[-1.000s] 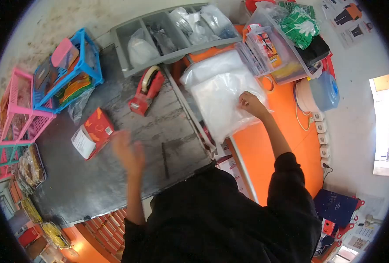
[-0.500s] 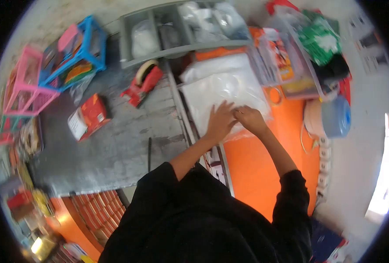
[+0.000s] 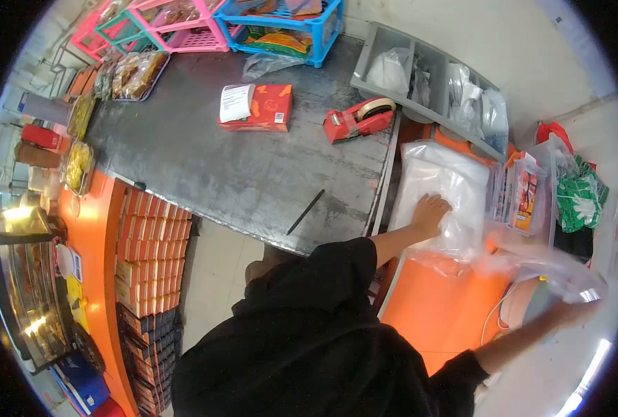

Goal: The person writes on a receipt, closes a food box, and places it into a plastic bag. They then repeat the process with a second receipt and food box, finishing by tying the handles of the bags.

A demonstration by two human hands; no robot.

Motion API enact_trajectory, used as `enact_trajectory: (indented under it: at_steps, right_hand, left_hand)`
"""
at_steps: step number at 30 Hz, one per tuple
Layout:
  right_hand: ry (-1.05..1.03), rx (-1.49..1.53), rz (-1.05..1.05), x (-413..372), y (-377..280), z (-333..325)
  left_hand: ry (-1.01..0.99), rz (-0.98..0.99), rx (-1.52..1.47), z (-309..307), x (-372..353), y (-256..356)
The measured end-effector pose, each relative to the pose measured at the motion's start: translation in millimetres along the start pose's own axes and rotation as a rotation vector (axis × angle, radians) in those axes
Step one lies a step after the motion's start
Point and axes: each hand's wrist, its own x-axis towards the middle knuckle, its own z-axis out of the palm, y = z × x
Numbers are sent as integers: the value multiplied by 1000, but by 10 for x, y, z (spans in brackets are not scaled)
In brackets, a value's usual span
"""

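Observation:
My left hand (image 3: 430, 215) lies on a stack of clear plastic bags (image 3: 441, 181), its fingers spread. Out to the right, my right hand (image 3: 574, 311) is closed on the end of a clear plastic bag (image 3: 538, 260), which trails leftward through the air and is smeared by motion. The stack rests by the orange surface (image 3: 427, 299), beside the dark tabletop's edge.
On the dark table (image 3: 204, 167) are a red box (image 3: 270, 108), a red tape dispenser (image 3: 359, 119) and a black stick (image 3: 305, 212). Behind the stack stands a grey divided tray (image 3: 430, 111). A clear bin (image 3: 552, 167) holds green packaging. Blue and pink racks line the back.
The view has swung left. My right hand has moved away from my left, far to the right, with a plastic bag in it. My left hand stays on the stack.

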Motion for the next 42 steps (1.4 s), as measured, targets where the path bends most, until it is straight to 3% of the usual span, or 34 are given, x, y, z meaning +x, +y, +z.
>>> enact_trajectory:
  at_steps: [1,2,3,4,5,6,7,8,9,11,12,13,15,16,17,18,19,20,21,23,25,28,32,34,37,38,39,40,42]
  right_hand:
    - [59,-549,142,191,305,-221]
    - [-86,-174,362,415,409,-504]
    - [-229,211,562,571,366,-708]
    - [-465,406,527,604,-226,-815]
    - [-708,596,477,575,-941,-838]
    - [-975,419,305,443,-1308,-708]
    - [-905,269,-352,-61,-1253,-344]
    - [-1274,380,-434,-103,-1693,-301]
    - [-1499,547,-448,25,-2147,-401]
    - [-1650,888,-492,340,-2825,-739]
    - [-1723,999,-529,541,-3052,-900]
    - [-1805,1060,-606,723,-3230,-1007]
    - [-2031,1071,-901,929,-3600,-970]
    - [-2173,1161,-1182,875,-3784,-857]
    - [-2148,1160,-1221,730,-3948,-701]
    - [-2152,1756,-1074,505,-4087,-552]
    - [-2054,2363,-843,288,-4179,-464]
    - [-1990,2521,227,95,-4232,-582]
    - [-1758,2623,613,79,-4481,-634]
    - [-1656,2615,756,154,-4971,-601]
    - [-1651,2525,730,270,-5302,-520]
    - [-1693,2358,672,328,-5574,-458]
    - [-1784,2145,592,153,-5792,-359]
    - [-1863,2024,528,-18,-5897,-302]
    - [-1959,1711,235,-345,-6100,-134]
    - [-1883,1529,-12,-466,-6171,-47]
    - [-1565,1256,-367,-627,-6268,50]
    - [-913,956,-322,-957,-6345,-27]
    - [-890,1115,-268,-590,-6537,-657]
  left_hand:
    - [-70,5,10,-52,20,14]
    - [-53,8,12,-126,-13,45]
    - [24,109,-255,-236,-85,98]
    - [99,219,-519,-417,-153,152]
    - [175,288,-523,-812,-305,341]
    - [253,352,-527,-1233,-493,573]
    - [273,349,-518,-1449,-616,674]
    - [262,492,-399,-1648,-729,727]
    - [264,622,-254,-1855,-794,696]
    - [-303,584,-139,-2290,-996,456]
    - [-175,616,-330,-2357,-1157,235]
    - [-133,567,-285,-2701,-1384,198]
    - [-729,253,-18,-3506,-1895,284]
    - [-703,225,-2,-3674,-2062,215]
    - [-853,341,-185,-3804,-2198,118]
    - [-999,467,-371,-3924,-2340,20]
    - [-985,459,-637,-3927,-2443,-79]
    - [-870,421,-966,-3927,-2580,-142]
    - [-693,425,-1308,-3900,-2696,-206]
    - [-289,532,-1790,-3875,-2962,-240]
    - [21,649,-2079,-3874,-3170,-301]
    - [267,762,-2277,-3965,-3458,-402]
    - [432,677,-1995,-4320,-4117,-388]
    - [536,-264,-1173,-4540,-4401,-229]
    - [553,-405,-1325,-4497,-4446,-744]
    - [597,-603,-1169,-4583,-4432,-732]
    - [601,-604,-1167,-4543,-4417,-823]
    - [666,-570,-1106,-4430,-4388,-1021]
    - [729,-517,-1034,-4104,-4224,-1460]
